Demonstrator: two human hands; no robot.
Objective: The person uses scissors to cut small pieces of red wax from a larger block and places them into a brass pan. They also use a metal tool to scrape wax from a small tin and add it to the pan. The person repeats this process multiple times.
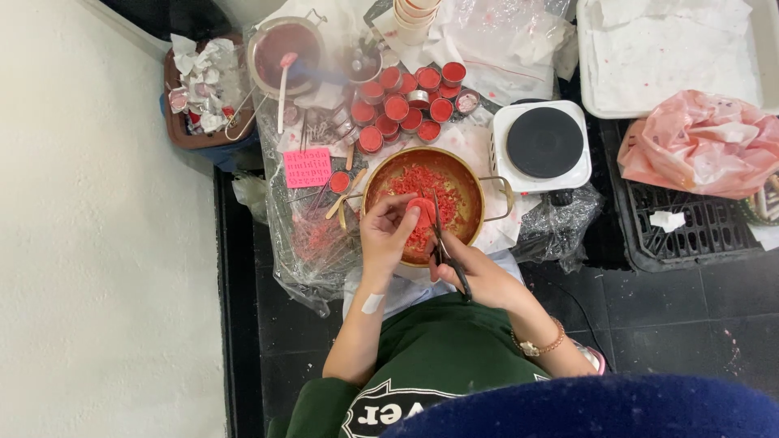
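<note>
Head view, seen from just above the work: far left sits a brown bin (180, 122) of crumpled paper, then a metal bowl (286, 50) with a pink spoon in it, a pink card (307, 168) on the plastic-covered surface, and a cluster of small tins of red wax (410, 104) on the far side of the brass pan (389, 174). The left hand (388, 234) is closed in a pinch, thumb and fingers gripping a flat red wax piece (422, 216), which hangs over the near middle of the pan above the red shavings already lying there. Just to its right the scissors (443, 243) point away from the person, tips at the wax piece; I think the blades are partly apart, though they are too thin here to be sure. The right hand (480, 274) is wrapped firmly round the handles at the pan's near rim. To cut well, I would judge, the piece should stay low and central over the pan so the bits fall inside, with the pinching fingertips kept back from the blade line and only small bites taken. Further right stand a white hotplate (542, 144), not touched, a pink plastic bag (704, 142) and a black crate (698, 235).
</note>
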